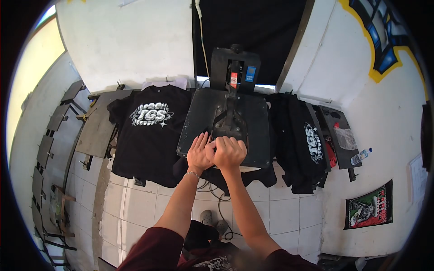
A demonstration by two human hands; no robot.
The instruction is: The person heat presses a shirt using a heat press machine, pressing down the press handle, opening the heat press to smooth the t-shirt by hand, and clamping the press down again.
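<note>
A black heat press (257,140) stands in front of me, its upper plate lowered. My right hand (229,152) is closed around the front of its lever handle, most of which is hidden by the fingers. Beside it, my left hand (199,152) lies with fingers stretched out at the plate's front left, touching the right hand. Black fabric (267,178) sticks out from under the press at the front. To the left a black T-shirt (144,151) with a white "TGS" print lies spread out. On the right are black T-shirts (291,144), the top one showing the same print.
A bench (97,131) extends to the left. A water bottle (361,156) and a clear plastic bag (346,137) lie at the right end. A dark cable (220,210) runs over the tiled floor near my shoes (206,217). Dark racks (45,151) line the left wall.
</note>
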